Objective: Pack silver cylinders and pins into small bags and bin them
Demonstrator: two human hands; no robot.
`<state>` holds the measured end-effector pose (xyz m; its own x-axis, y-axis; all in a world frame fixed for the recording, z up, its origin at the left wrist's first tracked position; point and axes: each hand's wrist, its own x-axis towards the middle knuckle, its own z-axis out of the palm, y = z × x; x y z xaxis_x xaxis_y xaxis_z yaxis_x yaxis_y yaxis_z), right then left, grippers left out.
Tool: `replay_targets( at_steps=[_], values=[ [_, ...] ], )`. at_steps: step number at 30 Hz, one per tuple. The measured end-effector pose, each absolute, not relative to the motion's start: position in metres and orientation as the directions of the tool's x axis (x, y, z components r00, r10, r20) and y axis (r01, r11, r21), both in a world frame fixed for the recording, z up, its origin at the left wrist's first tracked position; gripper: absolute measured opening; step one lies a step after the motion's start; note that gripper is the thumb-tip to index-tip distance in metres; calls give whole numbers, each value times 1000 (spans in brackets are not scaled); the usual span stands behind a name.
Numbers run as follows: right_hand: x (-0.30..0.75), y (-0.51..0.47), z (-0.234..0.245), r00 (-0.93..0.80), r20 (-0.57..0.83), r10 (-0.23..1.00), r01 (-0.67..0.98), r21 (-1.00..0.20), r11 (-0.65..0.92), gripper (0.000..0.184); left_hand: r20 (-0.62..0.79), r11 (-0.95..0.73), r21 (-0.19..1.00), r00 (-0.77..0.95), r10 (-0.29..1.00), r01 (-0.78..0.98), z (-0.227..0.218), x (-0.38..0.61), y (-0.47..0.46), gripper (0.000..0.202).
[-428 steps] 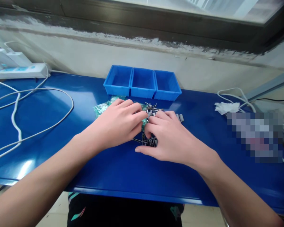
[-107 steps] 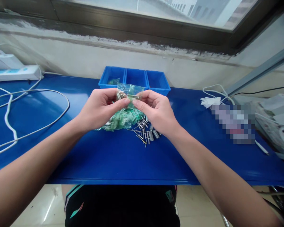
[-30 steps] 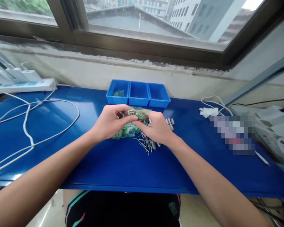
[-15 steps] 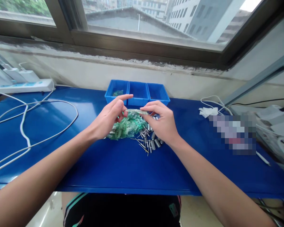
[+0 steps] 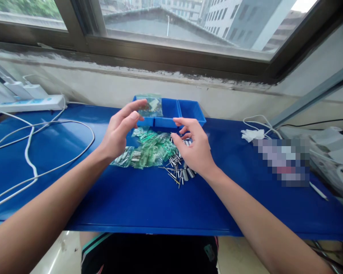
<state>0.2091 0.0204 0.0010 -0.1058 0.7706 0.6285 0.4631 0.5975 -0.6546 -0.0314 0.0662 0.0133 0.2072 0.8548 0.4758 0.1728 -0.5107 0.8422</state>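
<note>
My left hand (image 5: 120, 131) is open, fingers stretched forward and apart. Just past its fingertips is a clear greenish plastic bag (image 5: 151, 106) with small pieces inside, over the left compartment of the blue divided bin (image 5: 167, 122). Whether the bag rests there or is in the air, I cannot tell. My right hand (image 5: 194, 146) is also open, thumb and index apart, above metal cylinders (image 5: 190, 173) and thin metal rods (image 5: 175, 167). Between the hands lies a heap of small green-tinted bags (image 5: 150, 150), some with parts inside.
White cables (image 5: 31, 152) loop over the left of the blue table (image 5: 148, 205), by a power strip (image 5: 31, 104). On the right are a crumpled tissue (image 5: 252, 134), a blurred-out item and a white pen-like stick (image 5: 318, 191). A window wall stands behind.
The clear bag has left my right fingers and is now over the bin's left compartment. My hands have moved farther apart, the left one shifting left and uncovering more of the bag heap.
</note>
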Motion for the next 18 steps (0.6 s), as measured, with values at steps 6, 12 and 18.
replay_targets(
  at_steps=[6,12,18],
  values=[
    [205,14,0,-302,592,747,539,-541,646,13,437,-404,695,97,894,594,3,-56,95,75],
    [202,12,-3,-399,571,718,549,-478,685,11,299,-233,606,53,953,761,0,-60,102,82],
    [202,13,-1,-377,576,725,561,-481,674,11,267,-203,514,70,961,834,-2,-54,102,93]
  ],
)
